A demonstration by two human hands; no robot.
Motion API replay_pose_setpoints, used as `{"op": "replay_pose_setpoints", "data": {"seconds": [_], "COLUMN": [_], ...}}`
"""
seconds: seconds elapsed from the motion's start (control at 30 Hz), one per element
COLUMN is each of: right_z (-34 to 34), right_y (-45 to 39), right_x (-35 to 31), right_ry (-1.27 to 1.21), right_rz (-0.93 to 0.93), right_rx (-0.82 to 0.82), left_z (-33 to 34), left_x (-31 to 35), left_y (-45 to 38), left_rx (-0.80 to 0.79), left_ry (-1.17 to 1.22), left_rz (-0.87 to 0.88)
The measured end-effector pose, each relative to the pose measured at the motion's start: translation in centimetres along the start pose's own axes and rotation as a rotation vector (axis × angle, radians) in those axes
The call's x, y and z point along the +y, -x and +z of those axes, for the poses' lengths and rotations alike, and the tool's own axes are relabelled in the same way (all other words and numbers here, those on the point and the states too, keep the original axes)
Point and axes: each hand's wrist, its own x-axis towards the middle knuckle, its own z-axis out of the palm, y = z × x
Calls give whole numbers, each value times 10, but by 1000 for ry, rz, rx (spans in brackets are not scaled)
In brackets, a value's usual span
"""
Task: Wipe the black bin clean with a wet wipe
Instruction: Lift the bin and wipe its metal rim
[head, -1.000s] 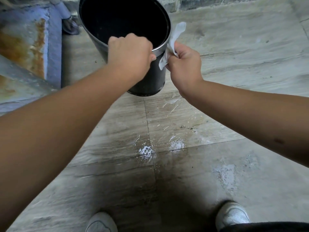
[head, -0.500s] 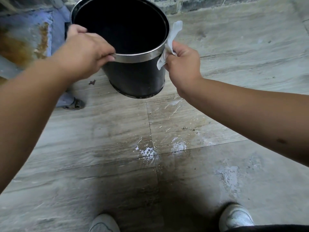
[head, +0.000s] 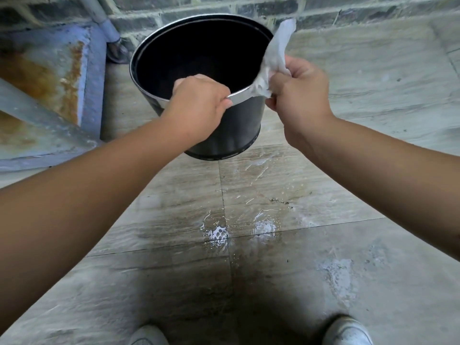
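Note:
The black bin [head: 239, 130], round with a silver rim, is tilted toward me, its dark inside showing, its base just above or on the tiled floor. My left hand [head: 199, 105] grips the near rim with fingers curled over the edge. My right hand [head: 298, 93] holds a white wet wipe [head: 275, 58] pressed against the rim on the bin's right side. The upper end of the wipe sticks up loose above the hand.
A grey brick wall [head: 348, 8] runs along the back. To the left are a rusty blue metal panel [head: 49, 78] and a pipe [head: 102, 21]. The floor tiles carry wet patches [head: 219, 232]. My two white shoes [head: 348, 329] stand at the bottom edge.
My left hand has shifted from the left side of the rim to the near rim, next to the right hand. The bin has moved, its rim turning with the grip. The right hand keeps the wipe on the rim.

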Motion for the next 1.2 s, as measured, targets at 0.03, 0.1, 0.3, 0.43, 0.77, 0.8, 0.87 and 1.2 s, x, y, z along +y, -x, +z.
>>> {"op": "replay_pose_setpoints", "data": {"seconds": [0.03,0.1,0.3,0.43,0.77,0.8,0.87,1.2], "right_z": [0,1,3,11,9,7,7,16], "right_y": [5,14,26,28,29,26,20,19], "right_x": [-5,-16,-20,-23,-37,-38,-40,-45], "right_ry": [-36,-85,-85,6,-77,-64,-67,98], "right_rz": [-25,-71,-16,-99,-72,-67,-31,-183], "right_rx": [-46,-152,-147,-152,-268,-236,-175,-422], "left_z": [-2,-8,-20,-35,-46,-47,-48,-55], "left_x": [0,2,14,32,2,-4,-14,-31], "left_y": [3,10,29,33,29,30,30,34], "left_rx": [-12,-48,152,222,88,84,62,-184], "left_ry": [32,106,641,1083,1469,1505,1571,1647], "left_rz": [-5,-34,-256,-253,-525,-540,-540,-441]}}
